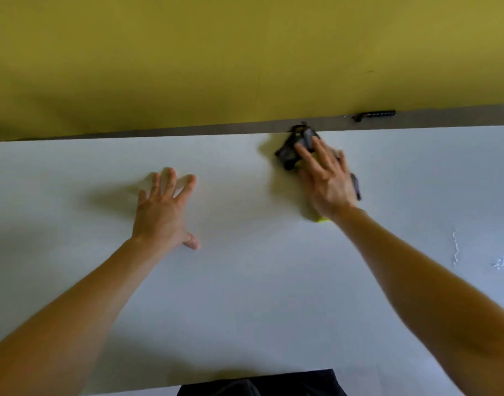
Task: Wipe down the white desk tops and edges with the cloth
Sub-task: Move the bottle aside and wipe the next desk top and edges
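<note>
Soft, light, limp cloth: no grip needed, just pin it under palm & drag. It lies under my R hand at far edge of desk by yellow partition, dark bunch poking past my straight, slightly spread fingers; blurry, folds unclear. L hand flat on desk, fingers splayed, well apart from cloth.

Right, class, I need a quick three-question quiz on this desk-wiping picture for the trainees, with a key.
1. True or false: the left hand rests flat on the white desk, fingers spread.
2. The cloth lies under: A the right hand; B the left hand; C neither.
3. Fill in: the panel behind the white desk is ____ in colour.

Key: 1 true; 2 A; 3 yellow.
</note>
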### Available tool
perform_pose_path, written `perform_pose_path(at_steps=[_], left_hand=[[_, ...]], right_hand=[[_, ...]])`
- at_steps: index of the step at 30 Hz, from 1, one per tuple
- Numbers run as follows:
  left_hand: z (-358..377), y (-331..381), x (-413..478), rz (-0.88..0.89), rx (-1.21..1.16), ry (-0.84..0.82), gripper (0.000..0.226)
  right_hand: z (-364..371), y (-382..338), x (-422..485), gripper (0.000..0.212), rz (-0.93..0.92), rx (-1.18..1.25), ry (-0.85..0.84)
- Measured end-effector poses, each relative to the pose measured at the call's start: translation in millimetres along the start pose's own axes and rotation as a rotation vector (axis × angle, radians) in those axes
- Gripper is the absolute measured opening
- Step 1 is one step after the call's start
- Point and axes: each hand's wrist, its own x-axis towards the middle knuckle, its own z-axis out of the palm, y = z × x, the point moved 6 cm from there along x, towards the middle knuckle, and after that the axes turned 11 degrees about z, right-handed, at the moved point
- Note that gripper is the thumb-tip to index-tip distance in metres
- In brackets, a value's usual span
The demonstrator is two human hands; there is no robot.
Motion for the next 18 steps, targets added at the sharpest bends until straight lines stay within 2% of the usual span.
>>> perform_pose_path(at_steps=[3,6,8,9,11,13,16,18], left_hand=[[1.2,1.0,1.9,-0.014,-0.021,0.009,0.165],[1.5,2.1,4.8,-0.025,-0.014,0.010,0.165],[3.7,2.2,5.1,-0.042,-0.013,0.012,0.165],[4.0,2.6,4.7,-0.056,-0.006,0.019,0.164],[4.4,8.0,2.7,-0.067,0.019,0.043,0.157],[3.6,21.2,-1.6,-0.057,0.040,0.092,0.137],[4.0,60.5,-10.6,0.008,0.064,0.190,0.083],[2.7,95.0,-16.3,0.046,0.008,0.216,0.069]], right_hand=[[-24.5,78.3,-6.5,0.061,0.158,-0.129,-0.012],[-19.3,65.9,-5.3,0.073,0.250,-0.201,-0.023],[-23.6,45.0,-15.3,0.082,0.291,-0.206,0.031],[-29.6,37.8,-24.5,0.079,0.301,-0.192,0.085],[-41.4,37.2,-52.9,0.057,0.345,-0.161,0.180],[-41.6,49.5,-82.3,0.044,0.414,-0.122,0.138],[-34.7,72.9,-97.1,0.035,0.408,-0.118,0.042],[-40.4,79.9,-87.7,0.023,0.350,-0.092,0.040]])
